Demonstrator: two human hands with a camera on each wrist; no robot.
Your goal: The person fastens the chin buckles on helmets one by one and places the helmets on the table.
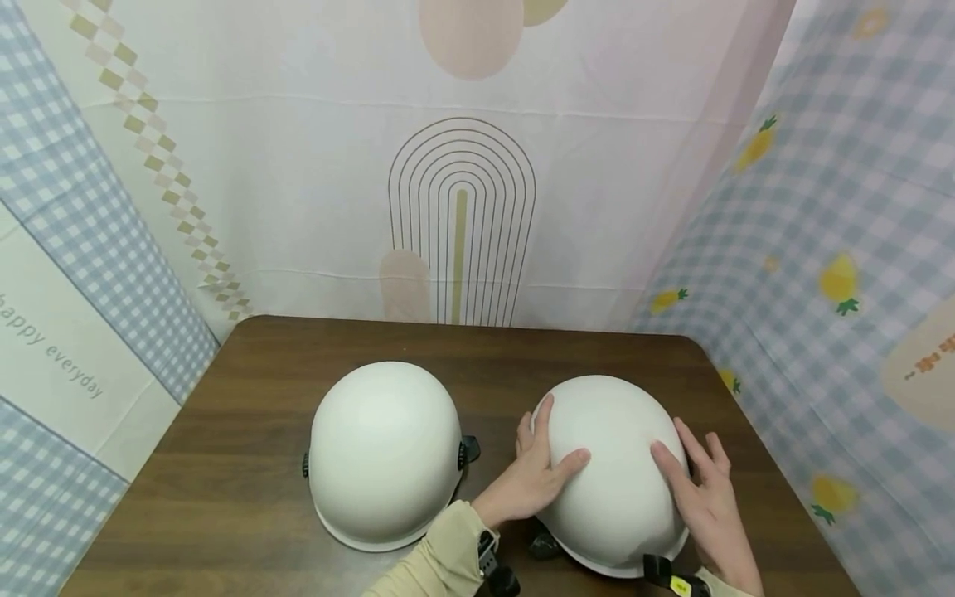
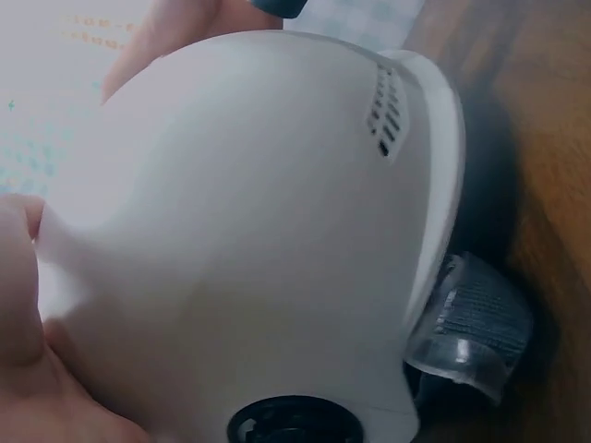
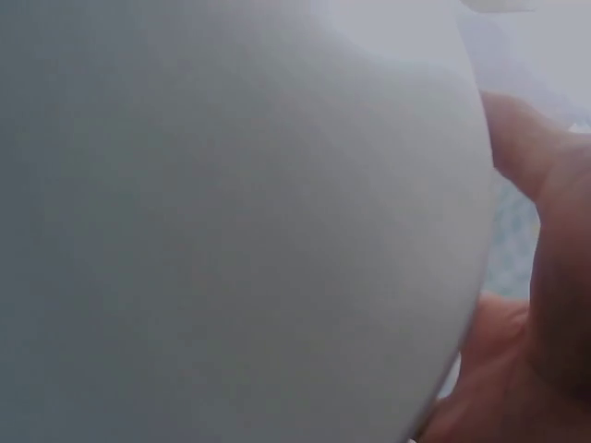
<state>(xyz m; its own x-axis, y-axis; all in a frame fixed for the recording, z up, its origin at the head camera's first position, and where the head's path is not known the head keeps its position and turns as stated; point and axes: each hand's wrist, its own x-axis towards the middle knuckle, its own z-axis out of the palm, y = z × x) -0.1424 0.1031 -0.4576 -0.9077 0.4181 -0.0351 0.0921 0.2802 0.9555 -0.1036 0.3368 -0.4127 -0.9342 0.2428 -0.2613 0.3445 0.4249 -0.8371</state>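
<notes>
Two white helmets with smooth rounded shells are on the wooden table. At the right, the nearer helmet [image 1: 608, 489] is between both hands. My left hand [image 1: 531, 481] rests on its left side, thumb across the front of the shell and fingers spread along the dome. On the other side, my right hand [image 1: 705, 497] touches the shell with extended fingers and thumb. The left wrist view shows a slotted vent [image 2: 388, 113], a round black fitting [image 2: 295, 423] and a dark strap-like piece in clear plastic [image 2: 480, 318]. Nothing touches the other helmet [image 1: 384, 456], left of the hands.
The brown table [image 1: 224, 448] has a far edge against a white patterned curtain [image 1: 313, 207]. Blue checked cloth [image 1: 806, 215] hangs along the right side, with similar cloth at the left. A black side fitting [image 1: 467, 450] sticks out from the left helmet toward the left hand.
</notes>
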